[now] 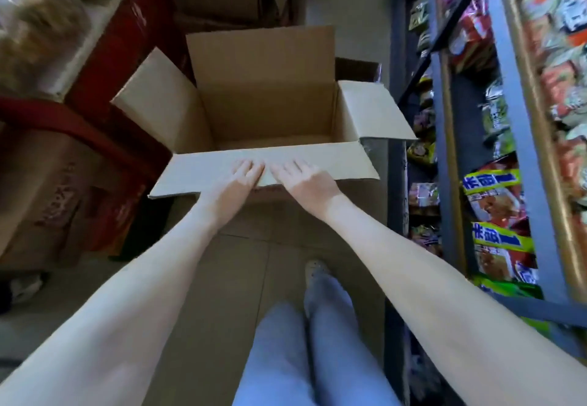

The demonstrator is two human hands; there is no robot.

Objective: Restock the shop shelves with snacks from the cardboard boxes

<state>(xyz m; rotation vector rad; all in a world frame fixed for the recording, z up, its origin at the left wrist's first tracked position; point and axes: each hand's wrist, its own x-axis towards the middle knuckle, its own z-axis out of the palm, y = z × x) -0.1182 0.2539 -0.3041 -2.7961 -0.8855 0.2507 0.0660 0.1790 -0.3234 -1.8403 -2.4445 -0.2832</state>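
Both hands lie flat, fingers straight and spread. The left hand [243, 178] and the right hand [306, 182] press side by side on the near flap of the open cardboard box [273, 113], which stands on the floor beside the shelves [508, 126]. Snack packets [490, 197] there carry yellow bands with blue characters, too blurred to read.
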